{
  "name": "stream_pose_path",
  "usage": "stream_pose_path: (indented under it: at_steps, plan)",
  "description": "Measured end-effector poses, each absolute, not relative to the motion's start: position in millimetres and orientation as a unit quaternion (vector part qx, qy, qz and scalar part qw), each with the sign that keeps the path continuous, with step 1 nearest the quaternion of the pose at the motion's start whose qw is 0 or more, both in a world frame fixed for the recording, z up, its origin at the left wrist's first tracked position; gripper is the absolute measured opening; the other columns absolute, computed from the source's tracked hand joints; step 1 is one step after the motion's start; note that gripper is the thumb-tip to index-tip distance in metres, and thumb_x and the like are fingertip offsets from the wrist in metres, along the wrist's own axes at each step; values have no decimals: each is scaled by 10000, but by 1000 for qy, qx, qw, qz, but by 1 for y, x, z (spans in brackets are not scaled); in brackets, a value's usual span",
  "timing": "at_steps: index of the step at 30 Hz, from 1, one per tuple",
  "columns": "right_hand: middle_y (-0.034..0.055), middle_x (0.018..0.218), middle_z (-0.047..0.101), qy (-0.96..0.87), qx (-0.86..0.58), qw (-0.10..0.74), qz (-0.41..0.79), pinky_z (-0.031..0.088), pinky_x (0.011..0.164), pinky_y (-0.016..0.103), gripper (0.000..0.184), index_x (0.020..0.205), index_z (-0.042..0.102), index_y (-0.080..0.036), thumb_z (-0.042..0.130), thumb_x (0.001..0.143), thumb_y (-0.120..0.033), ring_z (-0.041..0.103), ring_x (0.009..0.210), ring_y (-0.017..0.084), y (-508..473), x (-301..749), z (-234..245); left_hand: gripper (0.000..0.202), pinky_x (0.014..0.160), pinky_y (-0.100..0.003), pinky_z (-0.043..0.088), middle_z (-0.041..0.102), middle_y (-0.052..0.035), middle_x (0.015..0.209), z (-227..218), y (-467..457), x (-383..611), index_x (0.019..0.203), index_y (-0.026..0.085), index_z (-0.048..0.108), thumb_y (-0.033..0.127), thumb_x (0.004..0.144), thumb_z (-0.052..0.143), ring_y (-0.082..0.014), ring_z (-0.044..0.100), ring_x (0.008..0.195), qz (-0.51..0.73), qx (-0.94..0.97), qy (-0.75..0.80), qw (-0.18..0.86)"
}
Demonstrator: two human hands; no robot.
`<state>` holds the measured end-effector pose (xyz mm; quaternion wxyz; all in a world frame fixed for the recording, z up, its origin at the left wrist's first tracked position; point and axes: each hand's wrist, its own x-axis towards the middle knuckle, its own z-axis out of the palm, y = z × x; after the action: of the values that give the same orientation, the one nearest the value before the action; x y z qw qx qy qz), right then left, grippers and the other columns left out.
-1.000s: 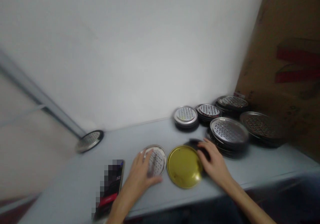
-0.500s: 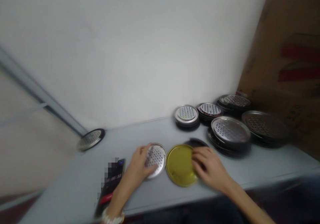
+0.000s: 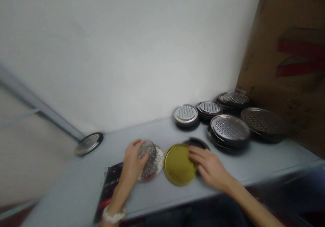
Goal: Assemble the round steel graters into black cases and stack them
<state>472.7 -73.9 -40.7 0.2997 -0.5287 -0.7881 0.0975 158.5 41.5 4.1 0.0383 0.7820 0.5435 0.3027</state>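
My left hand (image 3: 134,157) is closed on the edge of a round metal grater disc (image 3: 149,159), which is tilted and blurred. Just beneath and to its right lies another pale perforated disc (image 3: 160,157), partly covered. Beside these, a round yellow lid-like disc (image 3: 177,166) rests at the middle of the table, overlapping a black ring-shaped piece (image 3: 199,142) behind it. The fingers of my right hand (image 3: 207,166) are curled on the yellow disc's right edge; the thumb's contact is hard to see.
Stacks of round graters (image 3: 186,113) and larger ones (image 3: 230,129) stand at the back right, near cardboard boxes (image 3: 284,91). One single grater (image 3: 88,144) lies at the far left against the wall. A phone (image 3: 109,186) lies by my left forearm. The grey table (image 3: 157,200) ends close to me.
My left hand has raised and tilted a grater disc, uncovering part of another one under it. My right hand stays at the yellow disc's edge. The whole view has shifted slightly.
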Motion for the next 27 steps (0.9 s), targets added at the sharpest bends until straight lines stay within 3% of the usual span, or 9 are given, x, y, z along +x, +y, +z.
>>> stream_pose_path:
  at_steps: [7, 14, 22, 27]
  plan:
    - [131, 1476, 585, -793, -518, 306, 95, 447, 1088, 512, 516, 1288, 670, -186, 444, 829, -117, 566, 1336, 282, -73, 472, -37, 342, 1102, -437, 465, 639, -104, 1265, 21, 28, 189, 1177, 195, 704, 322, 867, 634, -274, 617, 1190, 363, 777, 500, 124]
    - [107, 1494, 570, -785, -505, 344, 108, 448, 1109, 482, 587, 1373, 599, -189, 458, 813, -87, 581, 1297, 267, -72, 472, -38, 364, 1103, -468, 461, 669, -93, 1263, -7, -3, 226, 1169, 240, 711, 206, 807, 693, -285, 621, 1204, 318, 798, 441, 260]
    - [145, 1456, 595, -780, -497, 359, 126, 439, 1117, 500, 657, 1453, 489, -135, 444, 798, -91, 571, 1310, 270, -71, 471, -40, 361, 1086, -526, 450, 696, -102, 1204, -15, -6, 237, 1165, 226, 708, 208, 804, 725, -318, 615, 1175, 285, 825, 446, 199]
    - [143, 1428, 615, -777, -497, 364, 129, 441, 1114, 495, 655, 1437, 493, -135, 436, 786, -79, 582, 1290, 264, -71, 471, -40, 342, 1056, -520, 471, 713, -95, 1177, -15, -9, 247, 1153, 247, 706, 185, 817, 720, -321, 625, 1155, 271, 844, 423, 190]
